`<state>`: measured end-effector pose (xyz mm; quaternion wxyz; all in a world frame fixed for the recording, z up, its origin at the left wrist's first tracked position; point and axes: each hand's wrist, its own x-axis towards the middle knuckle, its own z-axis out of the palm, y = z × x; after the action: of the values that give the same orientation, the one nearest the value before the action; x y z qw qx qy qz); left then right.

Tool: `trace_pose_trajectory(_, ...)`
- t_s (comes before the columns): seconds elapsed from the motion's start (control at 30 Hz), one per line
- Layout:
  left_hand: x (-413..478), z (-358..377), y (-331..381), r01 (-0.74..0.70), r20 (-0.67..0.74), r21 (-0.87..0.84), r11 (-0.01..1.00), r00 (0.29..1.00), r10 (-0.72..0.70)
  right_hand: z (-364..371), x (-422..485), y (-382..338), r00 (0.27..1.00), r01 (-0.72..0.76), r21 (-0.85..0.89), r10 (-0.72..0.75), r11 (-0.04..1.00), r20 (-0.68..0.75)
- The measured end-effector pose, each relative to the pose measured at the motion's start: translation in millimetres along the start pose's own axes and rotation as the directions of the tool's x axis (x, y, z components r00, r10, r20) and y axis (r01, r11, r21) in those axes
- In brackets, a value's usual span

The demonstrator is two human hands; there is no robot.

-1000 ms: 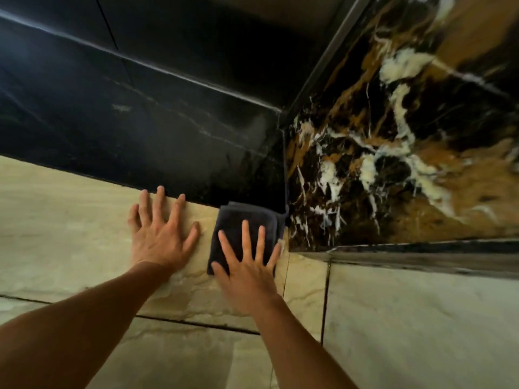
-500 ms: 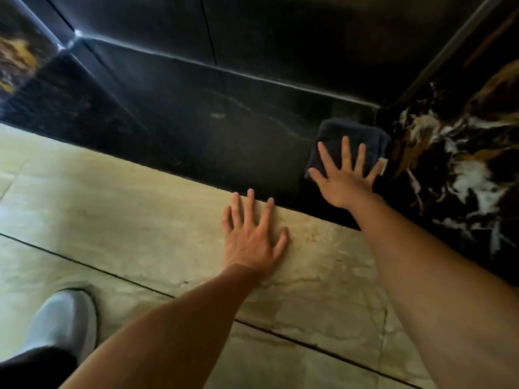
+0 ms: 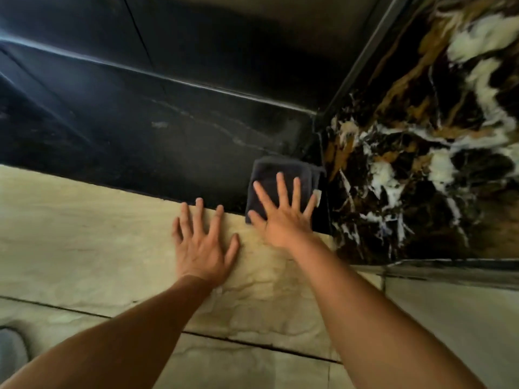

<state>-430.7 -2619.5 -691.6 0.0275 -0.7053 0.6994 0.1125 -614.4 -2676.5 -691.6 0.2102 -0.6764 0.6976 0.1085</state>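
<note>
A folded dark cloth (image 3: 266, 171) lies flat against the black stone strip (image 3: 140, 147) in the corner, where the strip meets the black, gold and white marble panel (image 3: 421, 153). My right hand (image 3: 283, 217) presses on the cloth with straight, spread fingers. Its heel lies over the edge of the beige tile. My left hand (image 3: 202, 245) rests flat on the beige tile (image 3: 84, 234), fingers spread, just left of the cloth and not touching it. A small pale tag shows at the cloth's right edge.
Dark grout lines cross the beige tiles near my forearms. A grey shoe (image 3: 11, 355) shows at the lower left edge. A dark ledge (image 3: 449, 270) runs along the bottom of the marble panel at right. Black wall panels rise behind the strip.
My right hand slid the cloth from the beige tile up onto the black strip, then a little back down toward the tile's edge. My left hand stayed flat on the tile.
</note>
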Motion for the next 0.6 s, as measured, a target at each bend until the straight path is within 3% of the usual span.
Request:
trace_pose_trajectory(0.13,-0.5,-1.9,-0.5,-0.016,0.005,-0.045,0.999,1.0,0.016,-39.0,95.0,-6.4,0.998,-0.06,0.026,0.059,0.998,0.024)
trace_pose_trajectory(0.23,0.1,2.0,-3.5,-0.03,0.012,-0.051,0.998,0.999,0.03,-49.4,115.7,-9.0,0.993,-0.109,0.042,0.107,0.993,0.055)
trace_pose_trajectory(0.43,0.4,11.5,-5.7,-0.027,-0.058,-0.016,1.0,0.998,0.026,4.6,-1.4,-18.1,0.998,-0.023,0.008,0.023,1.0,-0.064)
trace_pose_trajectory(0.6,-1.7,8.2,-3.6,-0.026,-0.038,-0.061,0.998,0.999,0.024,39.1,-103.1,11.6,0.998,0.055,-0.019,-0.055,0.998,-0.019)
